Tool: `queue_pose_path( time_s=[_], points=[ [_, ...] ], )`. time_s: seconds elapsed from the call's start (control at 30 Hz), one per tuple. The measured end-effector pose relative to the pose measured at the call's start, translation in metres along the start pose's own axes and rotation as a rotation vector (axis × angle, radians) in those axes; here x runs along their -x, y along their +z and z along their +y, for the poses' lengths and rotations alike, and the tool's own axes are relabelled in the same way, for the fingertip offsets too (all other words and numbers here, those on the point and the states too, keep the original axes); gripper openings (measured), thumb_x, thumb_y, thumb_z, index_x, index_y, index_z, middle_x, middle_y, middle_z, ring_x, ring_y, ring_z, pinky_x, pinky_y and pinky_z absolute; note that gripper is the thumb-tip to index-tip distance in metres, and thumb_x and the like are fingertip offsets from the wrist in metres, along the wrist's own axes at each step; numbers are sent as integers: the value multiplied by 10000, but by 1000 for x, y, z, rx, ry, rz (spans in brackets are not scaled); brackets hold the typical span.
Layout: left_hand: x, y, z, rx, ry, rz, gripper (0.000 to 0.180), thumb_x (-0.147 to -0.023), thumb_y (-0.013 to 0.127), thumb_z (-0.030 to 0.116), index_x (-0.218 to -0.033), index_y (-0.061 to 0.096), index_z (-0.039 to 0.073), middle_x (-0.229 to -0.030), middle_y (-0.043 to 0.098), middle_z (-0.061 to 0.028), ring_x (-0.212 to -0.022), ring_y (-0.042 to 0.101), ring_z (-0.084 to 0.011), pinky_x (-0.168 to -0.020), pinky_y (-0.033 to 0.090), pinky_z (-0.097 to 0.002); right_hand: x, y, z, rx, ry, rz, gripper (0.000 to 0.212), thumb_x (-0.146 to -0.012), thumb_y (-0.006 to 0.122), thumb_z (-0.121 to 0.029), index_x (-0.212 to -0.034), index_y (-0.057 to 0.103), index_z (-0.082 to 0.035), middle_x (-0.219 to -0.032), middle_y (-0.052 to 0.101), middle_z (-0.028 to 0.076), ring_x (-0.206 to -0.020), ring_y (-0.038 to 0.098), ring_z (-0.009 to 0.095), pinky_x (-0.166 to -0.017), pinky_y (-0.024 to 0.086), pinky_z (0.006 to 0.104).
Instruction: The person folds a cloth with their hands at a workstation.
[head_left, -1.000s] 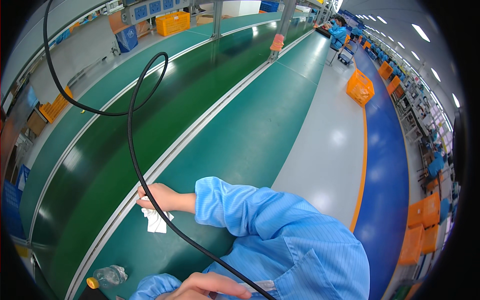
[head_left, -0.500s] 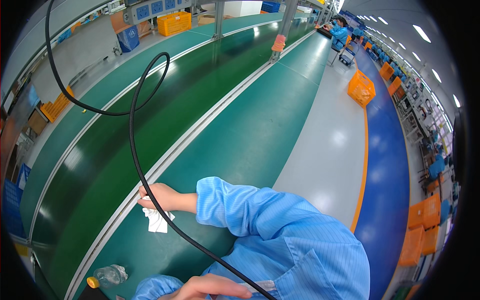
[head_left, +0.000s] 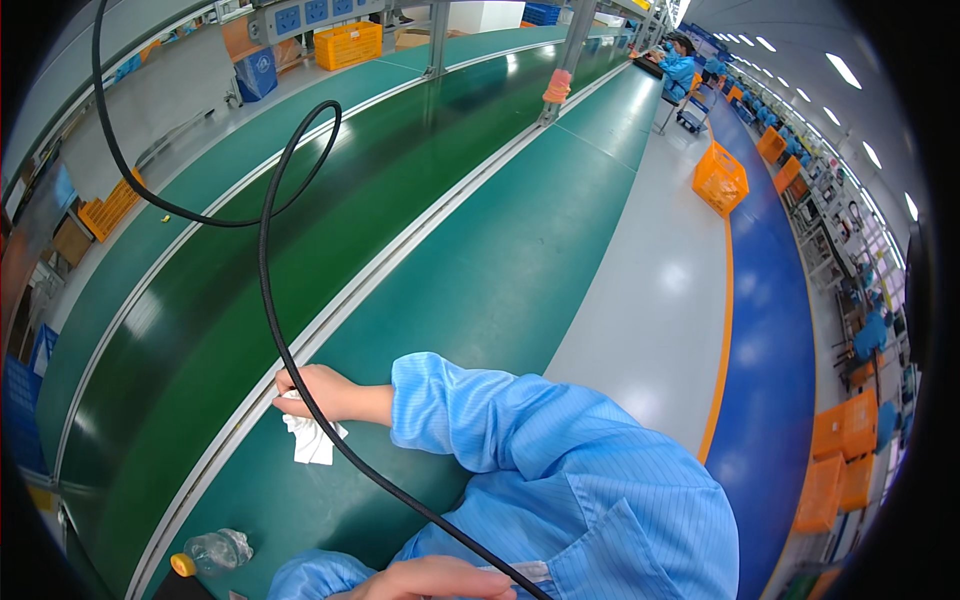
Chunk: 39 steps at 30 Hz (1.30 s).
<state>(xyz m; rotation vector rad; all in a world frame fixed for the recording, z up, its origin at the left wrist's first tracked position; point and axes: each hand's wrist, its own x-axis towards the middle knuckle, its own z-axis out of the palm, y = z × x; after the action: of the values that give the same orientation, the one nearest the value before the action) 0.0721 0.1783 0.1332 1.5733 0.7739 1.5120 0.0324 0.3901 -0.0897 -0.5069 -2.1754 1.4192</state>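
My right hand (head_left: 325,392) is closed around a crumpled white cloth or tissue (head_left: 313,442), at the metal rail along the green worktop (head_left: 470,300). The cloth's loose end hangs below the fingers onto the worktop. A black cable (head_left: 268,280) loops across the view and passes in front of this hand. At the lower edge, close to my body, my left hand (head_left: 430,578) shows only in part. Its visible finger is stretched out near the cable, with nothing seen in it; the rest is cut off. A clear plastic bottle (head_left: 215,551) with a yellow cap lies at the lower left.
Beyond the rail runs a dark green conveyor belt (head_left: 330,210). Orange crates stand behind it, one crate (head_left: 348,46) below a socket strip. Another orange crate (head_left: 720,178) sits on the floor at right. A person in blue (head_left: 678,70) sits at the far end.
The whole view has shifted very slightly. My right hand stays on the cloth by the rail. The visible finger of my left hand sits slightly farther right and lower.
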Motion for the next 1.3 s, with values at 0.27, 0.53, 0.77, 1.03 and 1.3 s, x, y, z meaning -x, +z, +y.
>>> queue_pose_path(
  time_s=[0.27,0.53,0.77,1.03,1.3],
  points=[
    [5,3,0,133,-73,60,154,-805,682,29,-864,540,18,-982,556,-198,-769,614,-243,-678,512,-309,0,1,-1,-7,24,-12,246,-827,628,-278,-813,542,-47,-741,612,132,-705,606,320,-634,460,397],
    [6,7,0,155,-99,167,282,-748,686,-85,-789,453,69,-949,545,-171,-759,605,-227,-641,480,-292,0,0,-2,0,0,2,244,-827,625,-276,-813,541,-47,-745,610,130,-709,604,322,-640,458,396],
    [5,2,-1,139,-89,111,269,-752,683,-77,-797,458,61,-953,536,-175,-780,599,-240,-672,492,-304,1,0,-3,-5,17,-9,248,-832,623,-280,-813,542,-46,-740,610,128,-706,607,314,-638,458,394],
    [7,-1,-4,183,-90,70,213,-782,689,-11,-831,488,38,-974,521,-196,-791,597,-251,-691,508,-317,0,-1,-2,17,1,2,261,-833,625,-295,-808,543,-48,-733,612,128,-707,609,321,-635,458,399],
    [6,3,7,97,-122,98,179,-780,713,26,-819,538,24,-966,555,-174,-723,608,-202,-649,502,-283,-2,0,-8,15,9,-19,256,-828,628,-289,-814,547,-47,-748,617,130,-715,610,324,-640,461,398]
  ],
)
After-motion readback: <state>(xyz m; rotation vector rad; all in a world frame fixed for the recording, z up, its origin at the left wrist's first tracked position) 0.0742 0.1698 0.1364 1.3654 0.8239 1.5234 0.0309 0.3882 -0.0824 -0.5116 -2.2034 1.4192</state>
